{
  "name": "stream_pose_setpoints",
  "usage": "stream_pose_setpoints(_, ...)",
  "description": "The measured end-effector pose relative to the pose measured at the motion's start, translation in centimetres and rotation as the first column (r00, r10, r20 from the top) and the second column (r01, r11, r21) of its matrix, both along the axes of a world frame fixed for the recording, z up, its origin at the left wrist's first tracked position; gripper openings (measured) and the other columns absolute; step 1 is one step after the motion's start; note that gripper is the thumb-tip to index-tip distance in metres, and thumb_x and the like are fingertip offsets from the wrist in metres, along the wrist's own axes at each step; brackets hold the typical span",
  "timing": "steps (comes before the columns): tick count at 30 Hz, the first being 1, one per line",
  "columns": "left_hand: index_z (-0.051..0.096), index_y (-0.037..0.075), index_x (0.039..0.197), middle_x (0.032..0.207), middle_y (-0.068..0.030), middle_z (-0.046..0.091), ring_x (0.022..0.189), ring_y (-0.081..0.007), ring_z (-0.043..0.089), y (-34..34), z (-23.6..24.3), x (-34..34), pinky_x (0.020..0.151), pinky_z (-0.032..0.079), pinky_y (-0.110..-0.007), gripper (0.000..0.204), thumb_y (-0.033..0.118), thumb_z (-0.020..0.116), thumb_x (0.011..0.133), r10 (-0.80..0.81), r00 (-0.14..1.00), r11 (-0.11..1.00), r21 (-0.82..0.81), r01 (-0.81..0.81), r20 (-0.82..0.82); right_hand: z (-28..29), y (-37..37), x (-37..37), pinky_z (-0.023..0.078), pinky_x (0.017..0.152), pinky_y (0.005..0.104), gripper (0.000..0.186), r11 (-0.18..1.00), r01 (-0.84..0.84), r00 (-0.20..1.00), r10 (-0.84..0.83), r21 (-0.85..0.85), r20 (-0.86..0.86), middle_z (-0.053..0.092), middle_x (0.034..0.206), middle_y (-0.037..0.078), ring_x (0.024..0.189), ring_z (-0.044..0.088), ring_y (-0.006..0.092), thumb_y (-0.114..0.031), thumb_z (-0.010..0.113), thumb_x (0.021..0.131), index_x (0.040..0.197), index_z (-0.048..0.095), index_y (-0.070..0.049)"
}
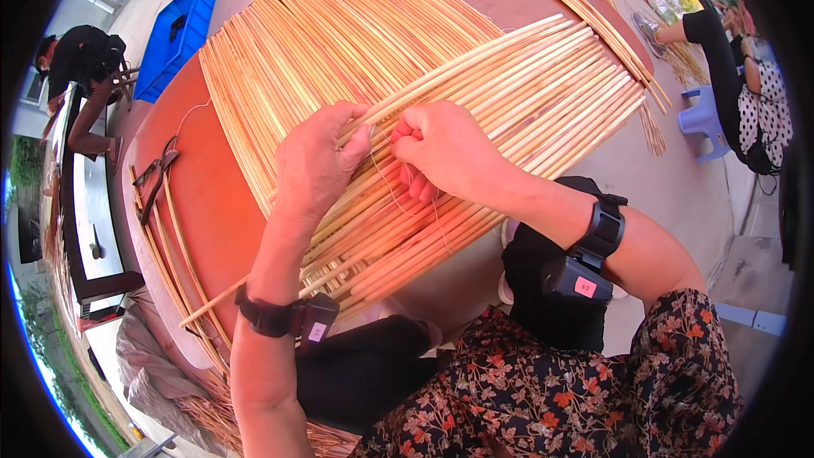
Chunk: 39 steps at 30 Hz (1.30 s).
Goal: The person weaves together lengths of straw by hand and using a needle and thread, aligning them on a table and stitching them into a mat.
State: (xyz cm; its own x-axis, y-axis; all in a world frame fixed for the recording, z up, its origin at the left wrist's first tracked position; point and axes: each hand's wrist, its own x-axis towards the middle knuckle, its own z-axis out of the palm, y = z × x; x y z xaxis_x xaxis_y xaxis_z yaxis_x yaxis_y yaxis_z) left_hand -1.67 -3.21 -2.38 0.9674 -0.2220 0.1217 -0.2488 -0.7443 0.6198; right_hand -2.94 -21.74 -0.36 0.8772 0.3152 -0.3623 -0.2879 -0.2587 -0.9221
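Observation:
A mat of pale reed stalks [339, 25], lashed side by side, spreads over a red-brown table and hangs over its near edge. My left hand [322, 157] is closed round a long stalk lying across the mat, its thumb on top; its other fingers are partly hidden. Just to the right, my right hand [445, 151] is closed in a pinch on a thin thread [383, 171]. The thread runs between both hands, and loose lengths hang over the near stalks [424, 229].
Black-handled scissors [155, 174] and loose stalks [174, 237] lie on the table [229, 203] at left. More stalks [585, 17] lie at the far right. A blue crate [176, 38], a purple stool [704, 119] and two other people stand or sit around.

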Motion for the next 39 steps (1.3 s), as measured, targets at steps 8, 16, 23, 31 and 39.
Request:
stream_pose_setpoints(8, 0.067, 0.012, 0.105, 0.085, -0.0087, 0.069, 0.076, -0.0251, 0.066, -0.23, 0.50, -0.03, 0.071, 0.051, -0.035, 0.024, 0.028, 0.064, 0.087, 0.028, 0.995, 0.999, -0.015, -0.029, -0.096, -0.19, -0.03, 0.04, 0.052, 0.046, 0.0278, 0.013, 1.000, -0.017, 1.000, 0.017, -0.016, 0.006, 0.063, 0.067, 0.012, 0.053, 0.064, 0.0169, -0.002, 0.047, 0.089, 0.084, 0.055, 0.007)
stream_pose_setpoints(16, 0.067, 0.011, 0.104, 0.083, -0.0099, 0.068, 0.073, -0.0253, 0.065, -0.34, 0.68, -0.06, 0.069, 0.050, -0.036, 0.023, 0.026, 0.064, 0.087, 0.034, 0.992, 0.999, -0.020, -0.037, -0.119, -0.31, -0.07, 0.01, 0.052, 0.046, 0.0277, 0.012, 1.000, -0.014, 1.000, 0.014, 0.003, 0.004, 0.064, 0.067, 0.013, 0.053, 0.064, 0.0175, -0.001, 0.047, 0.089, 0.085, 0.055, 0.007)
stream_pose_setpoints(23, 0.067, 0.011, 0.104, 0.082, -0.0099, 0.068, 0.073, -0.0246, 0.065, -0.43, 0.89, -0.11, 0.069, 0.050, -0.035, 0.023, 0.026, 0.064, 0.087, 0.035, 0.992, 0.999, -0.026, -0.038, -0.123, -0.13, -0.04, -0.05, 0.052, 0.047, 0.0283, 0.011, 1.000, -0.008, 1.000, 0.008, 0.004, -0.009, 0.064, 0.068, 0.013, 0.054, 0.064, 0.0174, -0.001, 0.048, 0.089, 0.085, 0.055, 0.007)
stream_pose_setpoints(31, 0.067, 0.011, 0.105, 0.082, -0.0097, 0.068, 0.075, -0.0242, 0.065, -0.35, 0.90, -0.06, 0.070, 0.050, -0.035, 0.023, 0.026, 0.063, 0.087, 0.032, 0.990, 0.999, -0.030, -0.037, -0.141, -0.05, 0.03, -0.05, 0.052, 0.047, 0.0279, 0.011, 1.000, -0.003, 1.000, 0.003, 0.002, -0.017, 0.063, 0.068, 0.012, 0.054, 0.064, 0.0172, -0.001, 0.048, 0.089, 0.085, 0.055, 0.006)
stream_pose_setpoints(39, 0.067, 0.011, 0.104, 0.081, -0.0103, 0.067, 0.074, -0.0246, 0.065, -0.44, 0.86, -0.04, 0.070, 0.050, -0.035, 0.023, 0.026, 0.063, 0.087, 0.025, 0.989, 0.998, -0.045, -0.032, -0.145, -0.02, -0.05, -0.15, 0.052, 0.047, 0.0279, 0.012, 1.000, -0.003, 1.000, 0.003, -0.009, -0.001, 0.063, 0.067, 0.012, 0.054, 0.064, 0.0173, -0.002, 0.048, 0.089, 0.085, 0.055, 0.006)
